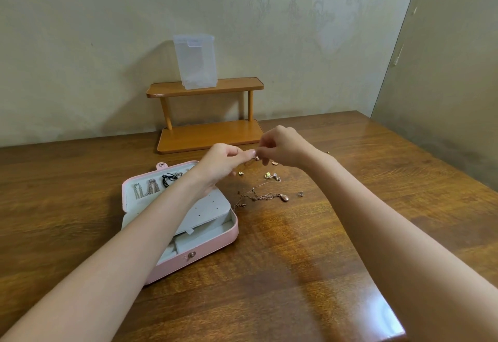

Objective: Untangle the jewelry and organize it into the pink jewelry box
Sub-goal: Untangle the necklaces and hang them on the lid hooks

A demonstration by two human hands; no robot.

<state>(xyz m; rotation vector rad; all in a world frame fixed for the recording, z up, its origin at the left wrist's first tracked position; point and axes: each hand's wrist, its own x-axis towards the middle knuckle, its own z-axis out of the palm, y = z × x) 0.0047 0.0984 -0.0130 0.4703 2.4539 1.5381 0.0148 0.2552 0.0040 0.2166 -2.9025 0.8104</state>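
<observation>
A clear plastic container (195,62) stands on a 2-tier wooden shelf (207,115) against the wall.

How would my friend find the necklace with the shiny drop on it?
Start at the open pink jewelry box on the wooden table. Just right of it lies a tangled rose-gold necklace. Only it has a teardrop pendant; the pieces nearby are small loose charms.

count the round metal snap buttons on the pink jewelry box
2: one round metal snap button on the lid's far tab, the other snap on the box's near front wall. None seems hidden.
</observation>
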